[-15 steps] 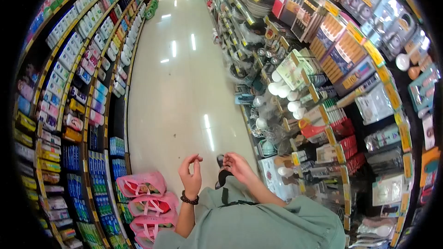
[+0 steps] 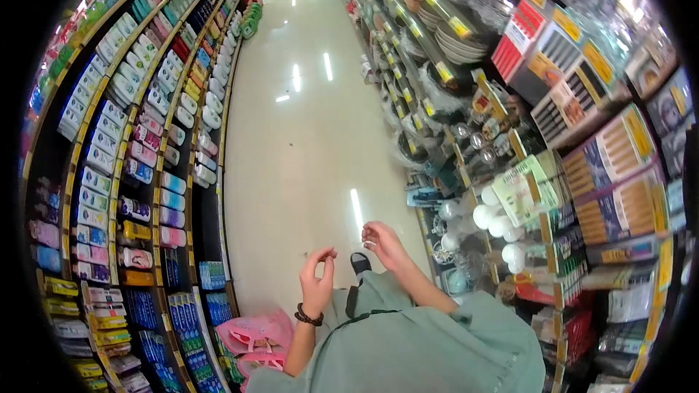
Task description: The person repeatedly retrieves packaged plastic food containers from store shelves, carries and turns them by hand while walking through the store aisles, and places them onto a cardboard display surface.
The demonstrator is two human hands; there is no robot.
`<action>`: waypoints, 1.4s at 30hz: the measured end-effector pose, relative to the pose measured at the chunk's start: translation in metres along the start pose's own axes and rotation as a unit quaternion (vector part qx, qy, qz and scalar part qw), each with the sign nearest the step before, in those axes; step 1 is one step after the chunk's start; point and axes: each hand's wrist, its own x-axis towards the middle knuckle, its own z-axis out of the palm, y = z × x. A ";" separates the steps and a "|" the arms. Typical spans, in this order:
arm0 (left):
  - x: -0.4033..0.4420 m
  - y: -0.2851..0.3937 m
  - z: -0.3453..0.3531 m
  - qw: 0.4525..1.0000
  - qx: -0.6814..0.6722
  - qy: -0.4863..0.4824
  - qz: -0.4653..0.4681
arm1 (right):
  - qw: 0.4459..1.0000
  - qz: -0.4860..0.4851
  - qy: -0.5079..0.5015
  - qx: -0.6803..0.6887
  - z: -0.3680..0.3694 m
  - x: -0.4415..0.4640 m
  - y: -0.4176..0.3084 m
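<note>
Surveying the glossy cream floor (image 2: 313, 138), we note our bare left hand (image 2: 316, 290) and bare right hand (image 2: 388, 247) loosely open, no goods in either, rounded pink soft-sided bags (image 2: 255, 332) near the left.

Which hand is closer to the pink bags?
Left. The left hand is up and slightly to the right of the pink bags in the view; the right hand is farther right, over the aisle floor.
</note>
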 end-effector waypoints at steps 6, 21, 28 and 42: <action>0.117 -0.020 0.013 0.999 -0.030 0.003 -0.021 | 0.995 -0.040 -0.009 -0.089 0.053 0.077 -0.054; 0.494 -0.130 0.050 0.974 0.059 -0.214 0.034 | 0.944 -0.070 -0.033 -0.320 0.120 0.376 -0.246; 0.710 -0.103 0.046 0.979 0.080 -0.140 0.127 | 0.953 -0.097 -0.045 -0.285 0.186 0.500 -0.340; 0.949 -0.161 0.098 0.961 0.044 -0.272 0.039 | 0.987 -0.079 0.005 -0.140 0.209 0.803 -0.467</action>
